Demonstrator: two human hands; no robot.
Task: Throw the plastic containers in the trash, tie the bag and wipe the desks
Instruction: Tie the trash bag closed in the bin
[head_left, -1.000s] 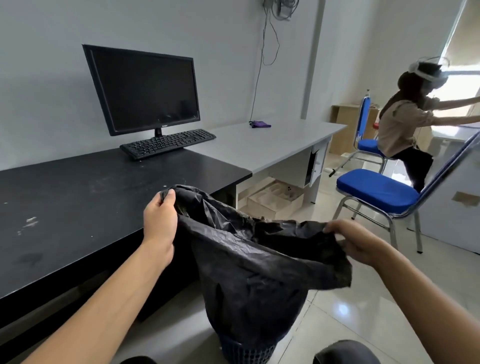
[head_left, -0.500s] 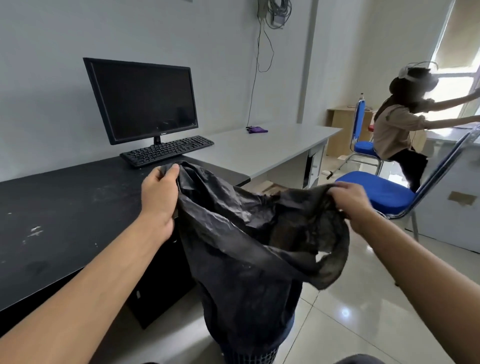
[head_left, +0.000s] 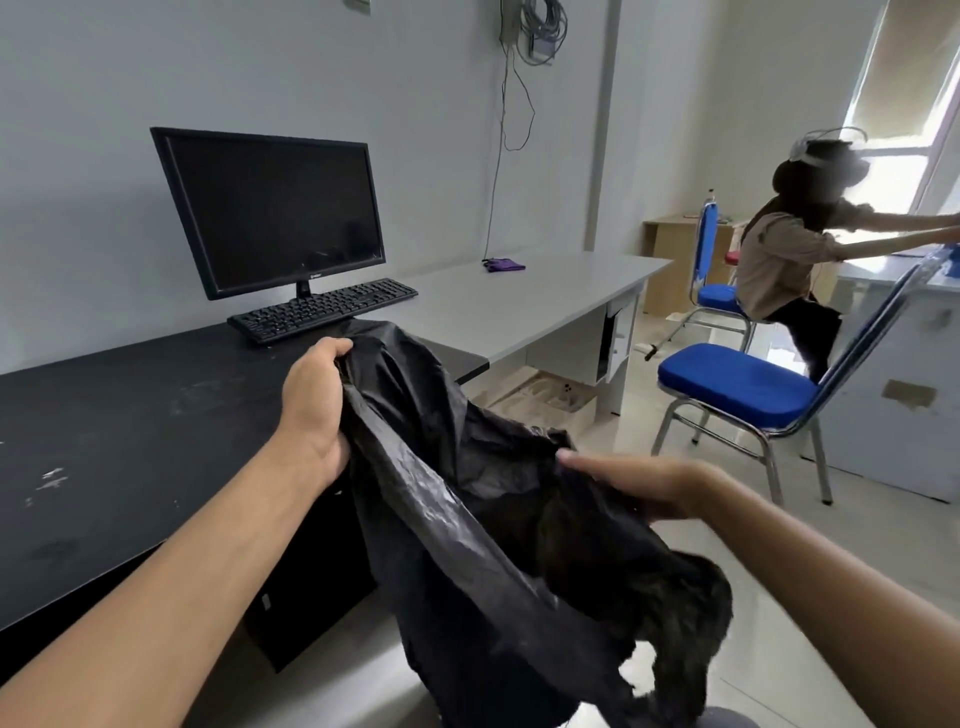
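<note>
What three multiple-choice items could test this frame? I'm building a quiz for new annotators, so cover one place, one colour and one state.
1. Where does the keyboard lie?
A. On the floor
B. In front of the monitor, on the desk
C. On the blue chair

2. What colour is the seat of the nearest chair?
A. Blue
B. Red
C. Green

3. What state is the black trash bag in?
A. Knotted shut
B. Lying flat on the black desk
C. Untied, held by both hands

Answers:
1. B, it sits just below the monitor's stand.
2. A, the cushion is bright blue.
3. C, the left hand and right hand each grip a part of its rim, and no knot shows.
</note>
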